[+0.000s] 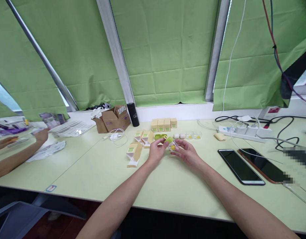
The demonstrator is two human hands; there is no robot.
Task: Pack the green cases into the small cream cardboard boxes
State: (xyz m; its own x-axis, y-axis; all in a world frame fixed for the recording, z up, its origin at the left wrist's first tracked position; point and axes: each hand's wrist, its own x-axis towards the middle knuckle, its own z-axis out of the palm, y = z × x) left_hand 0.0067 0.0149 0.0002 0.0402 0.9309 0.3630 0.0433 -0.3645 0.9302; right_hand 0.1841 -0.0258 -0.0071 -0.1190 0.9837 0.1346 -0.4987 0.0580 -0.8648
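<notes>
Over the middle of the table I hold a small clear container (172,147) with a yellow picture on it and a green lid (169,139) at its top. My left hand (157,152) pinches the lid side, and my right hand (189,153) grips the clear body from the right. Whether the lid is fully seated cannot be seen. Just behind my hands are green caps (157,136), white caps (179,136) and clear cups (193,135) with yellow marks. Left of my left hand lies an opened small carton (134,152), with two more opened cartons (147,136) behind it.
Several small closed cartons (160,125) stand in a row at the back. Beyond are a cardboard box (115,119) and a black bottle (133,115). Phones (241,166), a power strip (244,130) and cables occupy the right. A co-worker's arms (21,154) reach in at left.
</notes>
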